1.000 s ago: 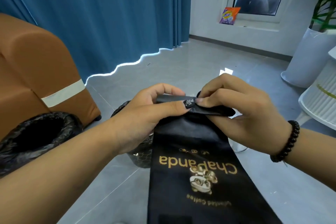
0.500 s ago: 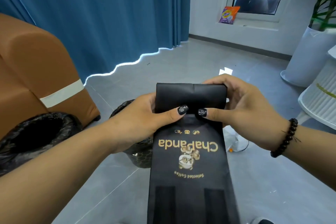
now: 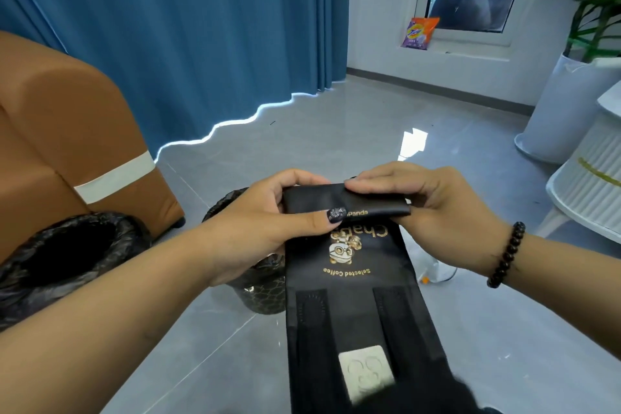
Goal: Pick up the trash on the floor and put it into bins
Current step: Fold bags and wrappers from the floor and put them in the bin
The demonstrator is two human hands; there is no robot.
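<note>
at far left we see the brown sofa, smooth and rounded, with a pale band across its arm. below it sits a bin lined with crinkled black plastic, mouth open; we cannot tell what lies inside. a second black-lined bin stands just beside it, mostly hidden behind our left hand.

that left hand pinches the rolled top of the black coffee bag, thumb pressed across the fold, and our right hand grips the same roll from the other side, fingers laid over it. the two hands are close together, both clamped on the bag, which hangs in the air between us and the floor, above and just right of the second bin. it is a flat, glossy pouch with gold print and a pale square label near its lower end.

we judge the task midway: this piece is picked up but not binned. something small and whitish lies on the grey polished floor under our right wrist, likely more trash. an orange packet sits on the sill at far right.
</note>
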